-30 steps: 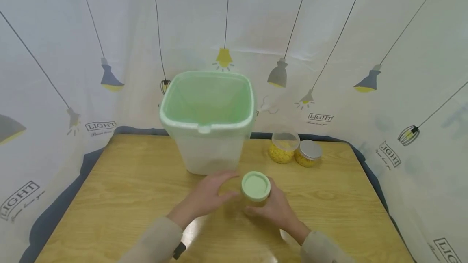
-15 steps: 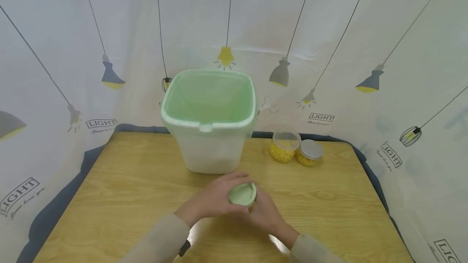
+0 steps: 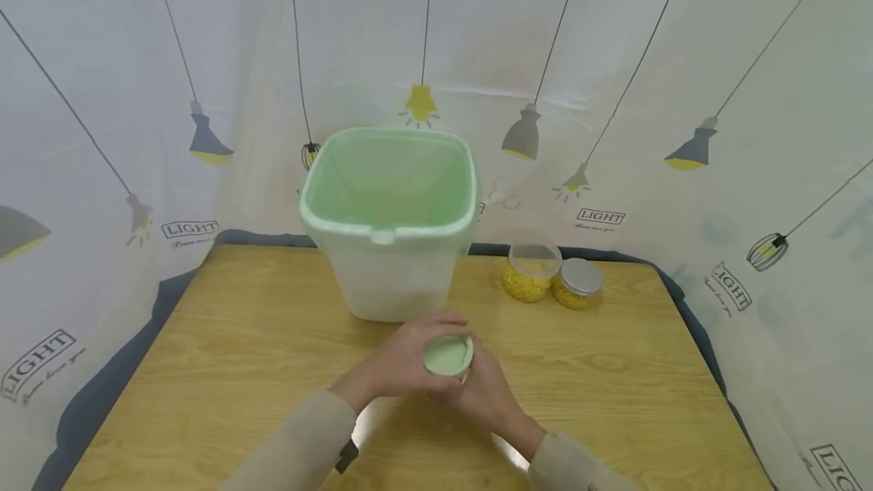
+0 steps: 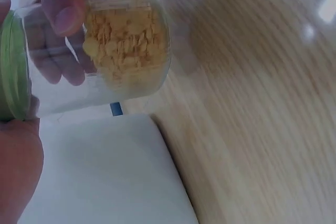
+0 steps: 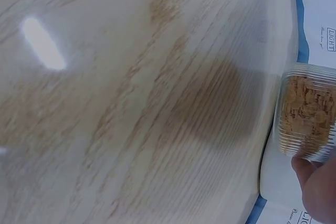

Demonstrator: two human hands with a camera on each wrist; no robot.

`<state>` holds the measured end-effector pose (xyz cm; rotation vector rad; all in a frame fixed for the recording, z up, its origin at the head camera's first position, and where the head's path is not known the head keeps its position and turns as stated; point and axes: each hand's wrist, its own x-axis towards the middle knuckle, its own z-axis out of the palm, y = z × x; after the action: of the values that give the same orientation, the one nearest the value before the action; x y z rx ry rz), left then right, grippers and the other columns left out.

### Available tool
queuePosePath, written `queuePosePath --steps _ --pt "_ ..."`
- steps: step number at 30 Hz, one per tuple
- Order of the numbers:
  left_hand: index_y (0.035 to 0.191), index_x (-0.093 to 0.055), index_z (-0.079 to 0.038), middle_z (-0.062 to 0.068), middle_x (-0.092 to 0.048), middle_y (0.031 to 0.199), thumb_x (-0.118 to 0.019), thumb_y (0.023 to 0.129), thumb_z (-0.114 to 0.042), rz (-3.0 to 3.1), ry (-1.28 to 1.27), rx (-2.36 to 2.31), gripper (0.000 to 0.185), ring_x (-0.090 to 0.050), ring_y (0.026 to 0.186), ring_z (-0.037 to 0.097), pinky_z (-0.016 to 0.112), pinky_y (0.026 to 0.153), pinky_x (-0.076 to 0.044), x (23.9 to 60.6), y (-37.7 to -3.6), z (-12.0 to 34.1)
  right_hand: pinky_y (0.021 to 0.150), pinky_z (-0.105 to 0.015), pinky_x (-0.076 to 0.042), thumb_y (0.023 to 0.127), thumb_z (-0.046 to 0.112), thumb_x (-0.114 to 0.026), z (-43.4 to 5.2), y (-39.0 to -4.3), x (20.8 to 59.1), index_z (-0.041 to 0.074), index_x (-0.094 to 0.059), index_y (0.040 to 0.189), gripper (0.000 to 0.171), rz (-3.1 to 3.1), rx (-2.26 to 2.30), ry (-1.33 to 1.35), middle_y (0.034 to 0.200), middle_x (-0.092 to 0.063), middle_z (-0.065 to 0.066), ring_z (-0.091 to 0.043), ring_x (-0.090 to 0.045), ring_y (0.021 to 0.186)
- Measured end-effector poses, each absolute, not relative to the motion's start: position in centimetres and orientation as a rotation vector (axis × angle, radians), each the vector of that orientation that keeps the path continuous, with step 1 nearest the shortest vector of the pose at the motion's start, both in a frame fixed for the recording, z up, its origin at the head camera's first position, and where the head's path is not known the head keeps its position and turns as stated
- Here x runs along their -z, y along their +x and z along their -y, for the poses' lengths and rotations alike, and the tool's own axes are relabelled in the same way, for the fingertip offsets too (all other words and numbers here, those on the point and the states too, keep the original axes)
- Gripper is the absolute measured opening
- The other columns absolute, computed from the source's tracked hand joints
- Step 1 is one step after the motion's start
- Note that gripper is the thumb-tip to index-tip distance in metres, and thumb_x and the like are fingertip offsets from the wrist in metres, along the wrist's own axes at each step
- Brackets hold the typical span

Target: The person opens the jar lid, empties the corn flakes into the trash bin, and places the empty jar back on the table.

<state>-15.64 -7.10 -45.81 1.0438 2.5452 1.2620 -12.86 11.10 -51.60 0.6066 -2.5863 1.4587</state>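
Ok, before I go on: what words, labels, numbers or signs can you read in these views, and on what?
"LIGHT": boxed, repeated on the lamp-print backdrop; also in the right wrist view, one cut off there.
Script under the boxes: same backdrop, too small and blurred to read.
Green-lidded jar, silver-lidded jar, clear tub and pale green-rimmed bin: no text I can make out.

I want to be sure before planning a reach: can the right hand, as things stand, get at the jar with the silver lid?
Probably not now: the right hand holds the green-lidded jar. With its grip free, nothing seems to stand between it and the silver-lidded jar.
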Motion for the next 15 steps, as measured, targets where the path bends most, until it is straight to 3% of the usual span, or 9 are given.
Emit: queuePosePath --steps 8,15 --pt "0.132 -0.06 -0.029 -0.006 -0.051 0.144 -0.078 0.074 -0.034 -2.631 1.046 -1.24 0.061 -0.045 0.134 0.017 0.041 0.105 -0.045 46.3 -15.5 6.7 0.096 -0.036 -0.054 0.071 0.028 -0.084 -10.9 -13.2 51.5 0.012 -0.042 0.14 0.082 2.622 -1.409 0.605 0.128 -0.062 -0.001 -0.015 -0.06 0.116" --pt "0.132 -0.06 -0.028 -0.01 -0.048 0.144 -0.077 0.075 -0.033 -2.709 0.985 -1.282 0.06 -0.042 0.134 0.016 0.041 0.101 -0.048 47.0 -15.0 6.0 0.096 -0.04 -0.054 0.069 0.019 -0.082 -10.8 -13.1 51.8 0.009 -0.046 0.136 0.077 2.62 -1.399 0.506 0.124 -0.064 -0.007 -0.019 -0.061 0.115"
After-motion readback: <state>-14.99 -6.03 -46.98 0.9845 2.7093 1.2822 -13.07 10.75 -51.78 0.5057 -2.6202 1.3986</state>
